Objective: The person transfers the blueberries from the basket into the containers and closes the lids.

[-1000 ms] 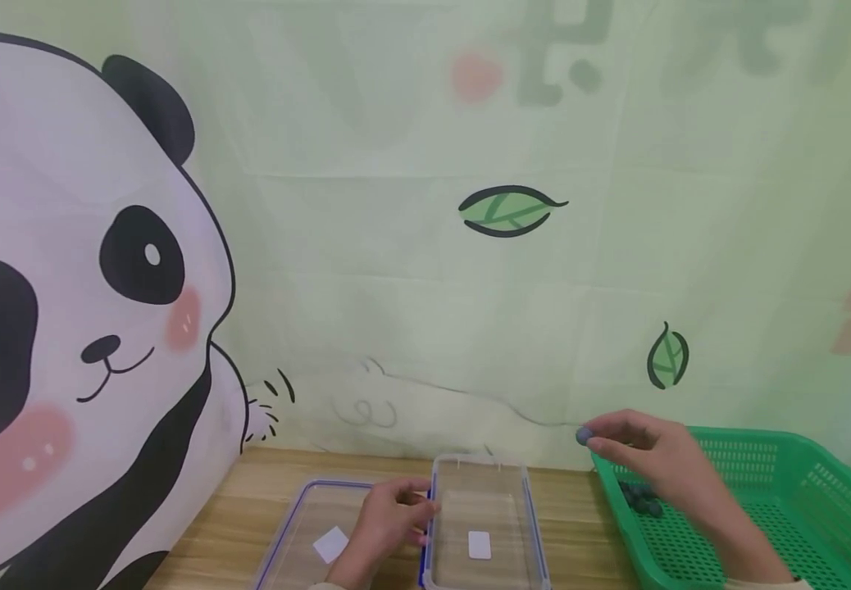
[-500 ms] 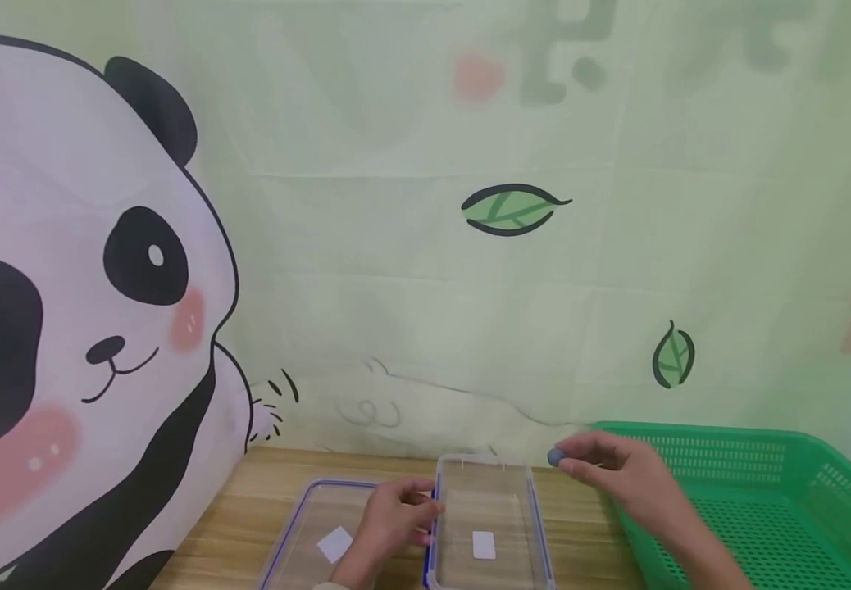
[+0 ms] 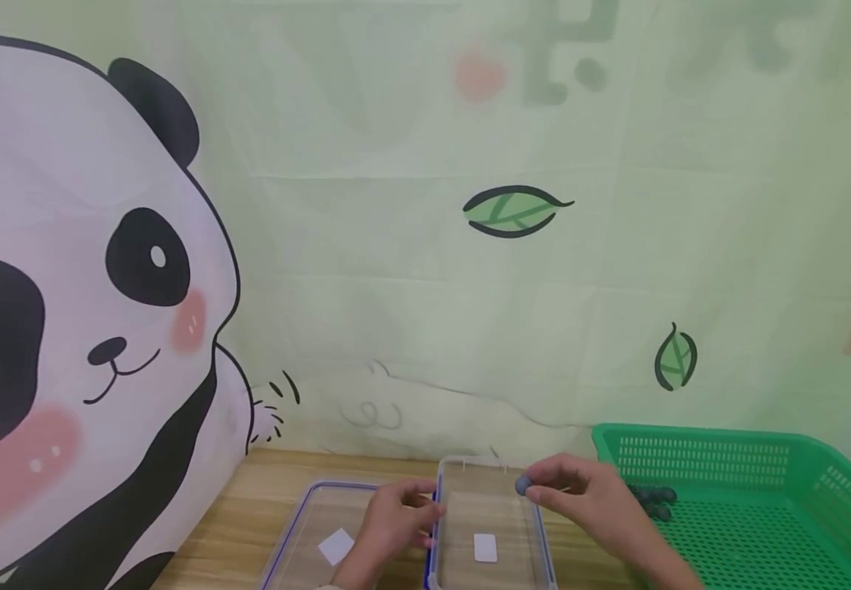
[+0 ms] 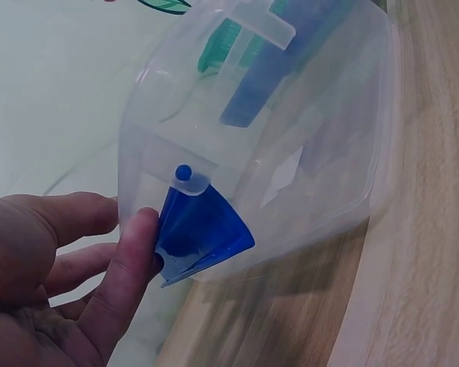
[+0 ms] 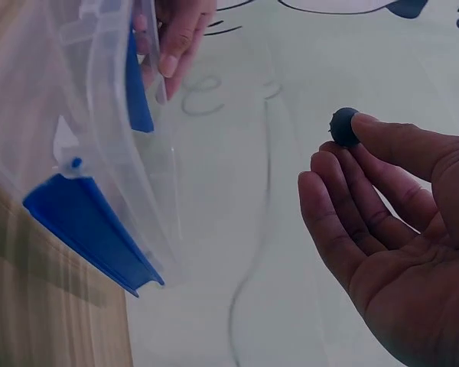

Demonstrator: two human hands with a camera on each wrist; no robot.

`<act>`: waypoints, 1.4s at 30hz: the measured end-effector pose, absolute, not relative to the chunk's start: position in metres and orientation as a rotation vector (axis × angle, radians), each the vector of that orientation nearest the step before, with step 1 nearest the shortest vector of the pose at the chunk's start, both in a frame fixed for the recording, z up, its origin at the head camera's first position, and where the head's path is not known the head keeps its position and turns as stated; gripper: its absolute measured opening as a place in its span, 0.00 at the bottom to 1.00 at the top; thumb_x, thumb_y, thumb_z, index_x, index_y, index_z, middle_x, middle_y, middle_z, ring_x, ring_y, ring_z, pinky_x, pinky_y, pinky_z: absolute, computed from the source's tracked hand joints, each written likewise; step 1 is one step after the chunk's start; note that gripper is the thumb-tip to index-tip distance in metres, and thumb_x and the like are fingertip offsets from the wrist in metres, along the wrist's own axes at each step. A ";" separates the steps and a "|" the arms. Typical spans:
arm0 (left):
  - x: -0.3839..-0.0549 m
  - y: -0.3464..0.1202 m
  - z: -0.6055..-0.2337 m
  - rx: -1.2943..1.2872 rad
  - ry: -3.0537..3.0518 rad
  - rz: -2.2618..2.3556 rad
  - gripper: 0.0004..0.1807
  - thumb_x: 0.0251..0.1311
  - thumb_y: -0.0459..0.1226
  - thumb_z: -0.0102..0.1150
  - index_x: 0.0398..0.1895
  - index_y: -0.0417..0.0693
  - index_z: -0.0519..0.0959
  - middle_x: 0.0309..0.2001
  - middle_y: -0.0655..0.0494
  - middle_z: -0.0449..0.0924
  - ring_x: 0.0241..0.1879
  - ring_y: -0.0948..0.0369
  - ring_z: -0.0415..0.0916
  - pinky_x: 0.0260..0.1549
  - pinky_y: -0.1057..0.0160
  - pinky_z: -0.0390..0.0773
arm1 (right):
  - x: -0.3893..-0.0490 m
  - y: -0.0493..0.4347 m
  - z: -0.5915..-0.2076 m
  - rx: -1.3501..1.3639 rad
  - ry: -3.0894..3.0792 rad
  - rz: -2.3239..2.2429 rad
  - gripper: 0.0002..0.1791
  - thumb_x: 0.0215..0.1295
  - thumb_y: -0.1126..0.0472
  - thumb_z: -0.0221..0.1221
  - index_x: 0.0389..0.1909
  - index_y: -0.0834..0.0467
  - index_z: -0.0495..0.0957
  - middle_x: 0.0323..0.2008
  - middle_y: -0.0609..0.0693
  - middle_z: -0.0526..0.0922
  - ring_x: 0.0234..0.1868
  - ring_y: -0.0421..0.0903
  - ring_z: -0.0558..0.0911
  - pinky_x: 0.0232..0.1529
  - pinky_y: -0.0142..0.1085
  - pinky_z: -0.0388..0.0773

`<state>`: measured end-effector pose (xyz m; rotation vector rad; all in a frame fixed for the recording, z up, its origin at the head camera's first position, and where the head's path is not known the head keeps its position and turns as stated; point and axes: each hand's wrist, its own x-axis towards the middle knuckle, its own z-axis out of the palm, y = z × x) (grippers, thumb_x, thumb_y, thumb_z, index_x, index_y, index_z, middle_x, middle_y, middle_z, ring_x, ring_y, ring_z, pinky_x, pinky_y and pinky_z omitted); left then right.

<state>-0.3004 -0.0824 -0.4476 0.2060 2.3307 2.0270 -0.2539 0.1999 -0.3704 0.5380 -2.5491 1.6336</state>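
Observation:
A clear plastic food container (image 3: 486, 512) with blue side latches stands on the table, a white label on its floor. My left hand (image 3: 392, 524) holds its left rim; in the left wrist view, the fingers are beside a blue latch (image 4: 203, 237) that hangs down. Between thumb and fingertips my right hand (image 3: 588, 504) pinches a blueberry (image 3: 524, 485), over the container's right rim. The right wrist view shows the blueberry (image 5: 343, 128) up close, its small crown facing the container, the other fingers loosely bent below.
Right of the container stands a green perforated basket (image 3: 698, 436), with several blueberries (image 3: 657, 498) in its near left part, some hidden by my right wrist. A clear lid (image 3: 296, 537) with a blue seal lies left, partly under my left forearm. A panda-print cloth (image 3: 411, 328) hangs behind the wooden table.
My right hand has carried the blueberry leftward and down, from over the basket's edge to the container's right rim. The left hand has stayed at the left rim.

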 end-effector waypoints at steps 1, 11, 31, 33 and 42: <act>-0.300 -0.082 -0.448 0.208 2.331 2.028 0.23 0.63 0.24 0.70 0.61 0.26 0.79 0.40 0.46 0.83 0.30 0.59 0.82 0.27 0.59 0.92 | -0.254 0.198 -0.372 0.542 -2.554 1.648 0.13 0.70 0.56 0.71 0.48 0.60 0.88 0.43 0.51 0.90 0.44 0.49 0.87 0.43 0.34 0.88; -0.300 -0.082 -0.450 0.227 2.320 2.047 0.23 0.63 0.25 0.69 0.60 0.26 0.79 0.39 0.47 0.83 0.29 0.59 0.82 0.26 0.60 0.91 | -0.258 0.171 -0.395 0.712 -2.636 1.591 0.09 0.71 0.60 0.70 0.47 0.61 0.87 0.41 0.49 0.90 0.42 0.46 0.87 0.42 0.33 0.88; -0.299 -0.083 -0.448 0.235 2.344 2.016 0.22 0.63 0.26 0.70 0.59 0.28 0.81 0.37 0.48 0.85 0.30 0.59 0.83 0.28 0.59 0.92 | -0.267 0.142 -0.436 0.906 -2.838 1.791 0.09 0.73 0.60 0.68 0.48 0.60 0.87 0.40 0.47 0.89 0.43 0.45 0.85 0.47 0.39 0.87; -0.299 -0.082 -0.448 0.236 2.345 2.018 0.22 0.63 0.26 0.70 0.59 0.28 0.81 0.37 0.49 0.85 0.30 0.59 0.83 0.28 0.59 0.92 | -0.259 0.138 -0.429 0.829 -2.866 1.842 0.07 0.73 0.63 0.67 0.48 0.60 0.87 0.40 0.48 0.89 0.43 0.47 0.85 0.48 0.41 0.86; -0.300 -0.082 -0.448 0.231 2.351 2.017 0.22 0.63 0.26 0.71 0.59 0.28 0.81 0.37 0.49 0.84 0.30 0.59 0.83 0.28 0.59 0.92 | -0.259 0.138 -0.432 0.851 -2.909 1.869 0.07 0.73 0.63 0.67 0.48 0.58 0.88 0.41 0.48 0.88 0.44 0.46 0.85 0.49 0.41 0.86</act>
